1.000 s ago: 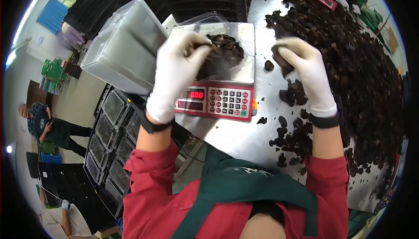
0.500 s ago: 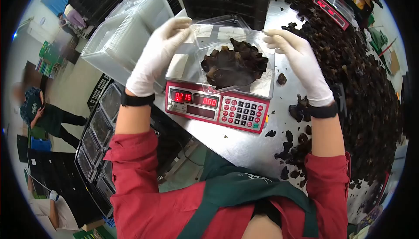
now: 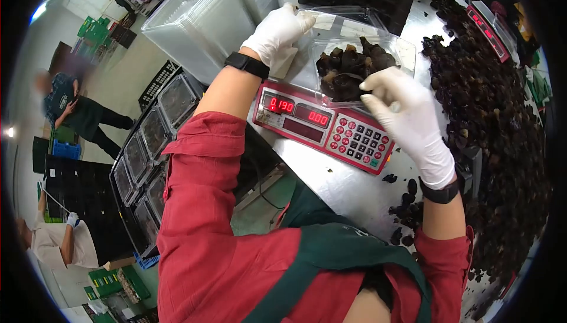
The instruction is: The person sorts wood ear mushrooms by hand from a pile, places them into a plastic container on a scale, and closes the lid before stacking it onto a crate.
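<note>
A clear plastic clamshell box (image 3: 322,94) holding dark wood ear mushrooms (image 3: 348,63) rests on a red electronic scale (image 3: 322,123), whose left display reads 0.190. Its raised lid (image 3: 348,16) is at the far side. My left hand (image 3: 280,35), in a white glove, has its fingers closed at the box's far left, by the lid edge. Over the box's near right corner, my gloved right hand (image 3: 407,119) curls its thumb and fingers in a pinch at the mushrooms. The piece between its fingertips is mostly hidden.
A big heap of wood ears (image 3: 490,128) covers the metal table's right side. Nested clear boxes (image 3: 212,22) stand at left, above a tray of filled boxes (image 3: 156,137). A second scale (image 3: 487,31) is at far right. People (image 3: 77,104) are at the left.
My right hand has come from the scale's right edge down onto the mushrooms. The reading has dropped from 0.215 to 0.190. My left hand stays by the lid, and the view has shifted.
</note>
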A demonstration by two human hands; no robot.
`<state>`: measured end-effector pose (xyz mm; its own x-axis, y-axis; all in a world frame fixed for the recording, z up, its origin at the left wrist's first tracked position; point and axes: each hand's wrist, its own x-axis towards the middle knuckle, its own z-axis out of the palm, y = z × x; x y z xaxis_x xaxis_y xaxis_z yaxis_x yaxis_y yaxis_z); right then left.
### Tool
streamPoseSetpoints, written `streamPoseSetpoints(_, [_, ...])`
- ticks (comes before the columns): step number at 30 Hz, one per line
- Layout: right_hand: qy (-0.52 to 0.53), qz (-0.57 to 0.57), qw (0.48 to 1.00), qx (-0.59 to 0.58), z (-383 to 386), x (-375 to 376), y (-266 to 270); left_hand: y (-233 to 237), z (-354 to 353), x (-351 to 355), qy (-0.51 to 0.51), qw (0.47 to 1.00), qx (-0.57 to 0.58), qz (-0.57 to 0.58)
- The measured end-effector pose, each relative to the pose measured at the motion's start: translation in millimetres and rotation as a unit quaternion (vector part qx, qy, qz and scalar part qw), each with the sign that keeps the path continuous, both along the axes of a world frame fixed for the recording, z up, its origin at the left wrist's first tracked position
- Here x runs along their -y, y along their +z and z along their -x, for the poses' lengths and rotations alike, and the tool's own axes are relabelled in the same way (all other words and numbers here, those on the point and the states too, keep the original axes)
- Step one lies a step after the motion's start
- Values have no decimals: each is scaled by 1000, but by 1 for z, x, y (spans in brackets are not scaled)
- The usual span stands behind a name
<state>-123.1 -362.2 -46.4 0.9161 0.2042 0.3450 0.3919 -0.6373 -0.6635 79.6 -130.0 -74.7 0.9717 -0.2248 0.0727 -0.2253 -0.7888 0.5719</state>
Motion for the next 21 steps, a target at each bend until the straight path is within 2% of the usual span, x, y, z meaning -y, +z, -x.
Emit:
streamPoseSetpoints(2, [59, 24, 991, 114, -11, -5, -15, -4, -2, 7, 8, 999, -30, 10])
streamPoseSetpoints(4, [84, 70, 987, 115, -17, -7, -22, -8, 3, 10, -45, 992, -93, 78])
streamPoseSetpoints(6, [91, 86, 988, 91, -20, -8, -34, -13, 10, 15, -39, 991, -90, 89])
streamPoseSetpoints(8, [81, 112, 985, 104, -21, -10, -40, -18, 18, 20, -9, 967, 62, 246])
streamPoseSetpoints(9, [73, 125, 984, 103, -18, -11, -38, 2, 34, 22, 6, 979, 94, 183])
streamPoseSetpoints(10, [70, 125, 984, 104, -16, -11, -38, 6, 48, 25, -4, 966, 128, 225])
streamPoseSetpoints(12, [67, 130, 983, 110, -11, -10, -37, 12, 72, 20, -119, 956, 196, 184])
streamPoseSetpoints(14, [66, 132, 984, 98, -4, -9, -31, 20, 106, 17, -167, 936, 305, 59])
streamPoseSetpoints(15, [72, 116, 986, 92, 0, -7, -30, 25, 124, 16, -175, 948, 258, 69])
streamPoseSetpoints(18, [82, 78, 989, 96, 6, 1, -32, 27, 154, 12, -182, 958, 209, 69])
streamPoseSetpoints(20, [91, 19, 981, 169, 12, 12, -29, 21, 161, 8, -177, 963, 192, 72])
streamPoseSetpoints(21, [65, -8, 984, 164, 17, 18, -23, 17, 161, 6, -172, 966, 176, 73])
